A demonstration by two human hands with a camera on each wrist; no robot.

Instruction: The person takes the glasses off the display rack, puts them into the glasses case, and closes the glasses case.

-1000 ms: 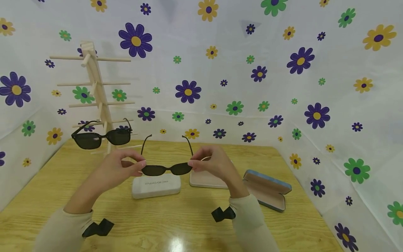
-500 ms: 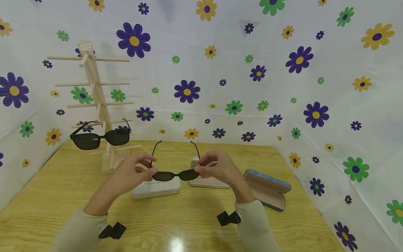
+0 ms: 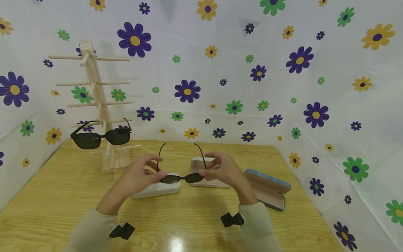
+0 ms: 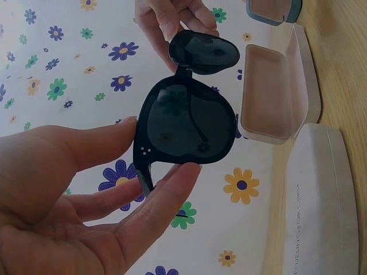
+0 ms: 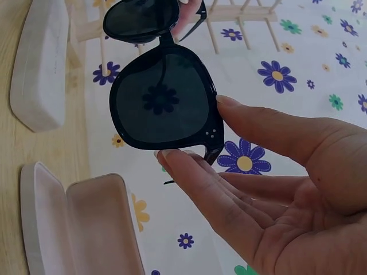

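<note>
Both hands hold a pair of black sunglasses (image 3: 170, 179) above the table, its arms unfolded and pointing away from the person. My left hand (image 3: 141, 173) pinches the frame's left outer corner between thumb and fingers; the left wrist view shows the dark lens (image 4: 186, 123) close beside that thumb. At the opposite corner my right hand (image 3: 225, 170) pinches the frame the same way, near three small dots beside the lens (image 5: 163, 100). Below and behind the sunglasses lie a closed white glasses case (image 3: 157, 190) and an open pale case (image 3: 209, 182) with pinkish lining.
A wooden display rack (image 3: 97, 84) with several pegs stands at the back left, bearing another pair of black sunglasses (image 3: 118, 137). An open blue glasses case (image 3: 267, 189) lies on the wooden table (image 3: 176, 220) to the right. Flowered cloth (image 3: 220, 63) hangs behind.
Both hands have moved right and slightly down in the head view, carrying the sunglasses. More of the rack's base and of the open pale case now shows.
</note>
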